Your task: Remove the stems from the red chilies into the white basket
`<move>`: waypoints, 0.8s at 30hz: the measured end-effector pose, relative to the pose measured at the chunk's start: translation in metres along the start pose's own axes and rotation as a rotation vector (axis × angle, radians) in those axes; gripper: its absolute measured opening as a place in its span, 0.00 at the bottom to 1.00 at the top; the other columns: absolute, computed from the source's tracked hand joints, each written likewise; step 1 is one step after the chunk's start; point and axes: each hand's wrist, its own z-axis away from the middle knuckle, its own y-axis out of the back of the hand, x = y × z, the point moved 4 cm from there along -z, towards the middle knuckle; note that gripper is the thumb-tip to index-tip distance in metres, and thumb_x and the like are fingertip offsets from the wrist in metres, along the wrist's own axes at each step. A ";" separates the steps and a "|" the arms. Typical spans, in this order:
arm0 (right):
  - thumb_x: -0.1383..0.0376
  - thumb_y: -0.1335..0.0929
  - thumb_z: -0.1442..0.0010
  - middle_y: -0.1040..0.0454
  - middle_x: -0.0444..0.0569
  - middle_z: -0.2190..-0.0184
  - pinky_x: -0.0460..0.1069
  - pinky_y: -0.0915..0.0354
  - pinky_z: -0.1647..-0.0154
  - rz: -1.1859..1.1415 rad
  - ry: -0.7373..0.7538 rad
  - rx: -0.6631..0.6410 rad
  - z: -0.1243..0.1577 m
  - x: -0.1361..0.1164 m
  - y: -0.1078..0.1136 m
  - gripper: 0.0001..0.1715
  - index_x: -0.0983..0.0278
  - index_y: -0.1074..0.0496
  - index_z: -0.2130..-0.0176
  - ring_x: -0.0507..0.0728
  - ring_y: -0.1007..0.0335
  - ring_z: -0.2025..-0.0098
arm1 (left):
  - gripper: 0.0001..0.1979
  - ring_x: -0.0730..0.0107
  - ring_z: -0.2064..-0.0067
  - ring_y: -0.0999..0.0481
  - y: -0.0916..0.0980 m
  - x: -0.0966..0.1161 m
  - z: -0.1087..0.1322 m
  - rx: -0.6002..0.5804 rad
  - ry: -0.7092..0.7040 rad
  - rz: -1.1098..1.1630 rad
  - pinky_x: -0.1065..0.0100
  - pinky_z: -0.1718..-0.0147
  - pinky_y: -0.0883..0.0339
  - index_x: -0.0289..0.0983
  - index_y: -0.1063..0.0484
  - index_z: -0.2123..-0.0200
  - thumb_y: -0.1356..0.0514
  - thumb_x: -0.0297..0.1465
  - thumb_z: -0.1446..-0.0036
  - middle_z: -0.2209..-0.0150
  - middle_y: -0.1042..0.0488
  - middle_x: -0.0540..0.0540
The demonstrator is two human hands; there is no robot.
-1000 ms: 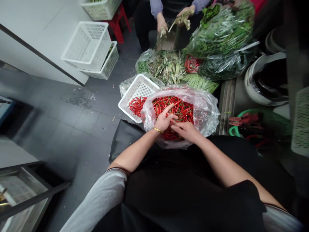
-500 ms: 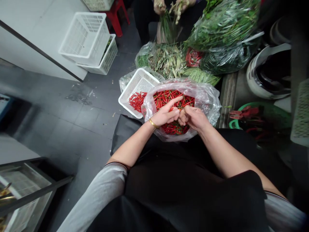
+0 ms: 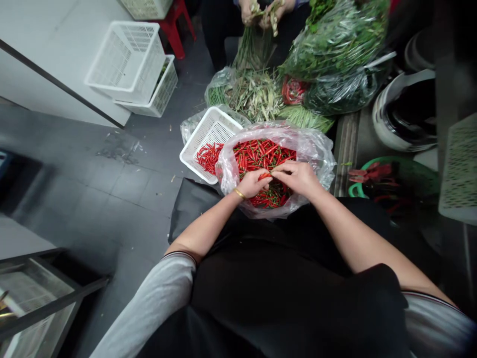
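Observation:
A red chili pepper [image 3: 264,175] is gripped in my left hand [image 3: 254,185], which wears a gold bracelet at the wrist. My right hand [image 3: 301,177] pinches the stem end of the same pepper between thumb and fingers. Both hands are over an open clear plastic bag [image 3: 316,149] on my lap. Many red chilies with green stems [image 3: 261,153] fill the bag. To its left, a white perforated basket [image 3: 194,141] holds a smaller heap of red chilies [image 3: 208,157].
Beyond the bag lie loose green stalks [image 3: 257,94] and bagged leafy greens [image 3: 335,44]. A co-worker's hands [image 3: 266,12] hold a bunch of stalks. White crates [image 3: 122,64] stand back left, near a red stool [image 3: 179,30]. At right are a white bucket [image 3: 382,117] and a green basin [image 3: 356,189].
My left index finger, stretched out before, is now curled in around the chili. My right hand has opened out from its curl into a pinch at the pepper's stem end.

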 end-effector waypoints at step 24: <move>0.59 0.41 0.34 0.28 0.55 0.62 0.49 0.42 0.66 0.526 -0.075 0.062 0.004 -0.007 -0.017 0.17 0.66 0.28 0.59 0.58 0.32 0.63 | 0.16 0.83 0.82 0.49 0.013 0.010 -0.001 0.153 0.222 0.126 0.74 0.79 0.53 0.33 0.34 0.77 0.37 0.38 0.47 0.84 0.48 0.58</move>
